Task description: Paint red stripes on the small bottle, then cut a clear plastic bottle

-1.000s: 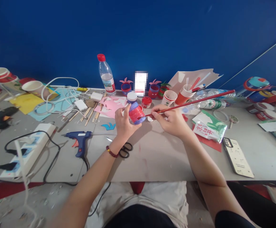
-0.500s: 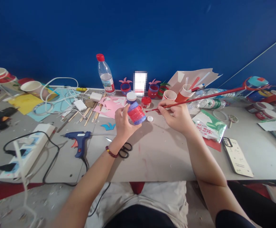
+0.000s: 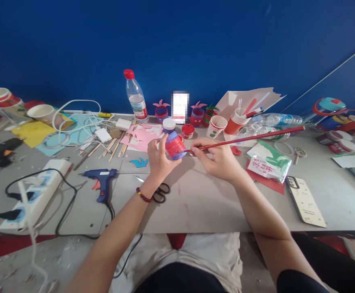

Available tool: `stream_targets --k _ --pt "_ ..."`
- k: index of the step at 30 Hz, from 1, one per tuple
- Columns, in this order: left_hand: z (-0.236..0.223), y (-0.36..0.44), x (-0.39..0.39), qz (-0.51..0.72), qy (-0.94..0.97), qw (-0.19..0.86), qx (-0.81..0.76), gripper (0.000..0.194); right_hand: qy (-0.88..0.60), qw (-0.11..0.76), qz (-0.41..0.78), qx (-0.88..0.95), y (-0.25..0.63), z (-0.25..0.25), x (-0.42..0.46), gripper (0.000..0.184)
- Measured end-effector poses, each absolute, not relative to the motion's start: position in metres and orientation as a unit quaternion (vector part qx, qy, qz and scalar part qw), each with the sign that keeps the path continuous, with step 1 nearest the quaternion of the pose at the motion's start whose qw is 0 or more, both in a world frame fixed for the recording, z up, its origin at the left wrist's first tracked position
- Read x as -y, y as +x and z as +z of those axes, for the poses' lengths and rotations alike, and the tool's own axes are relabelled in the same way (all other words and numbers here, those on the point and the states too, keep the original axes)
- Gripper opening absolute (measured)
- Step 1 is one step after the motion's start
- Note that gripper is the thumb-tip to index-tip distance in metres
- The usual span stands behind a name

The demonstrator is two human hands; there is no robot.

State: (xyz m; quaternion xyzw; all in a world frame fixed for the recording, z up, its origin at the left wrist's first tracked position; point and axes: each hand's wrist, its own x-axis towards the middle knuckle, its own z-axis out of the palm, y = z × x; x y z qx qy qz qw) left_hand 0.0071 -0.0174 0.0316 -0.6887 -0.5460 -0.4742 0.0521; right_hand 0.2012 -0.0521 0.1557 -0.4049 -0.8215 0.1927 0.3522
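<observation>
A small cup [image 3: 174, 146], painted red around the middle with blue-purple ends, is tilted in my left hand [image 3: 160, 159], whose fingers wrap its left side. My right hand [image 3: 215, 156] pinches a long red paintbrush [image 3: 256, 136]; its tip meets the cup's lower right side. Just behind the cup stand an open jar of red paint [image 3: 187, 130] and a white-lidded jar of blue paint [image 3: 169, 125]. Below my left wrist lie black-handled scissors [image 3: 161, 192], partly hidden by the wrist.
A blue glue gun [image 3: 101, 179] and a power strip [image 3: 38, 191] with cables lie left. A water bottle [image 3: 137, 101], painted cups with paper leaves [image 3: 197, 116] and paper cups [image 3: 216, 125] stand behind. A phone [image 3: 305, 201] and a plastic packet [image 3: 270, 163] are on the right.
My right hand has moved left and slightly down, bringing the brush tip from beside the cup onto its side. My left hand and the cup have hardly moved.
</observation>
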Motion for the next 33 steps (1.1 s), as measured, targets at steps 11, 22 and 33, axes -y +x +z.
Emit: stream_targets --k 11,22,33 --pt "0.034 0.01 0.019 -0.456 -0.688 0.048 0.562 0.088 -0.397 0.343 0.216 0.824 0.194 0.151 0.05 0.018" --pt "0.032 0.01 0.018 -0.47 -0.685 0.06 0.553 0.084 -0.409 0.377 0.181 0.811 0.205 0.158 0.044 0.021" --pt "0.031 0.009 0.017 -0.502 -0.691 0.039 0.519 0.089 -0.451 0.426 0.23 0.75 0.221 0.157 0.036 0.02"
